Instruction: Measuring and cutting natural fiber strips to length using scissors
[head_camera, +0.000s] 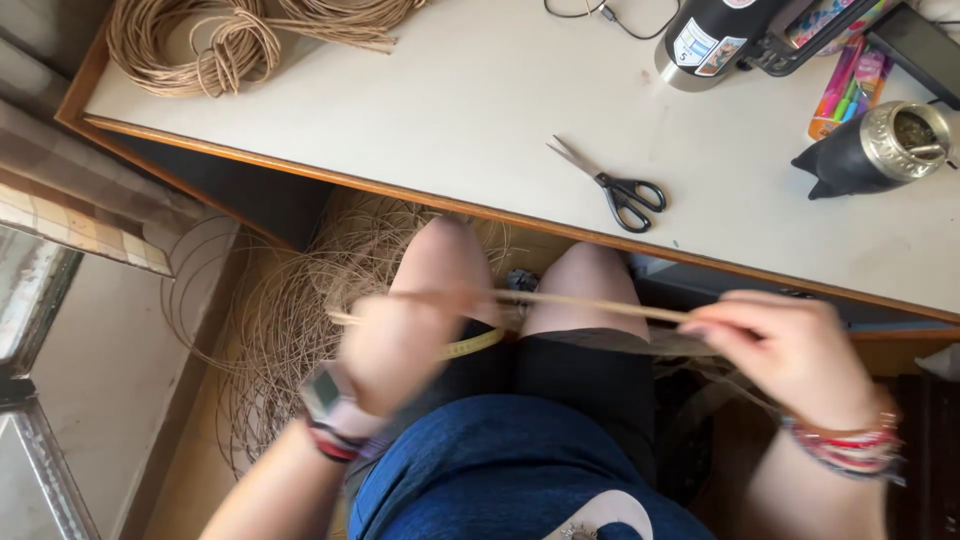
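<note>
A thin, pale tan cane strand (590, 303) is held stretched roughly level above the lap, slanting slightly down toward the right of the view, just below the desk edge. One end is gripped by the blurred left hand (395, 345), the other pinched in the fingers of the right hand (790, 350); a second short piece is seen poking out past the left hand, exact count not clear because of blur. A yellowish flat tape-like strip (470, 346) is seen curving down from the left hand across the thigh.
</note>
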